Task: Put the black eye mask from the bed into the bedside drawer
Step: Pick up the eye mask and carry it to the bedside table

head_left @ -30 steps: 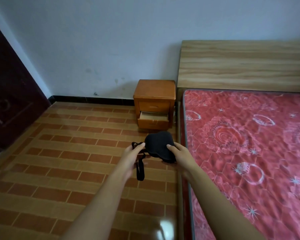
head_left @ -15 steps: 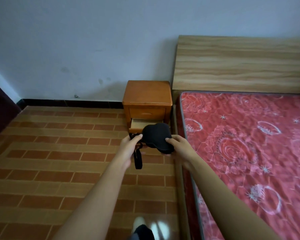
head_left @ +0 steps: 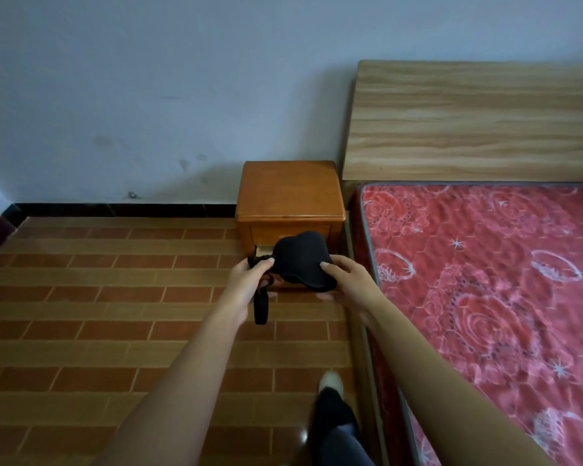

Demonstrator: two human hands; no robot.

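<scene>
Two hands: the left hand [head_left: 249,284] pinched the gathered end of the black eye mask [head_left: 302,260], fingers closed on it; the right hand [head_left: 345,280] gripped the other end, thumb on top and fingers beneath.
Mask: it was held in the air in front of the bedside cabinet [head_left: 290,200], off the bed and not yet inside anything.
Strap: a black strap [head_left: 261,309] hung loose below the left hand, dangling on the near side of the cabinet.
Drawer: only a pale sliver of the lower drawer [head_left: 261,251] showed at the cabinet's front, left of the mask; it appeared pulled out, though the mask hid most of it.
Bed: the red patterned mattress [head_left: 485,280] lay right of the cabinet, the wooden headboard [head_left: 468,119] behind it.
Person: a foot and a dark trouser leg [head_left: 334,422] stood on the tiled floor [head_left: 98,297], short of the cabinet.
Stage: by my reading, the carry was nearly over and the drop into the drawer was still to come.
Risk one: the trailing strap could drape over the drawer's front edge and be caught when the drawer shuts.
Risk two: the mask blocked the view of the opening, so a blind release might land it on the floor beside the cabinet.
</scene>
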